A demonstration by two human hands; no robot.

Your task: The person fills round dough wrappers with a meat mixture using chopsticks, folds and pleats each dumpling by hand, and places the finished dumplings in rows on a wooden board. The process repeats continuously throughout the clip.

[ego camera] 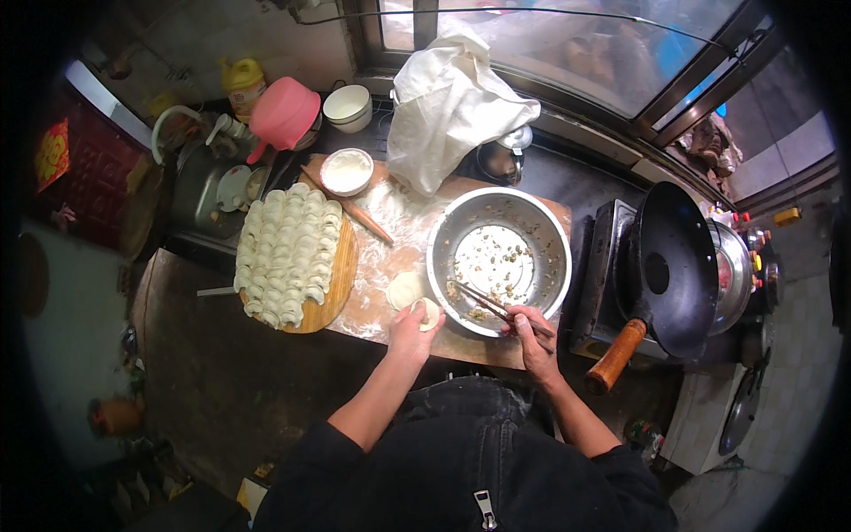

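My left hand (411, 332) holds a dumpling wrapper (427, 315) in its cupped fingers. Just beyond it, another round wrapper (404, 290) lies on the floured wooden board (372, 319). My right hand (532, 336) grips a pair of dark chopsticks (488, 301), their tips inside a large steel basin (565, 266) with bits of filling scattered over its bottom and walls. Rows of folded dumplings (289, 246) cover most of a round bamboo board (346, 279) at the left. A wooden rolling pin (365, 221) and a bowl of flour (347, 171) stand behind the wrappers.
A black wok (678, 279) with a wooden handle (616, 356) sits on a gas stove (602, 266) at the right. White cloth (439, 113) drapes over something at the back. A pink plastic ladle (284, 113), white bowls (348, 108) and a sink (199, 193) are at the back left.
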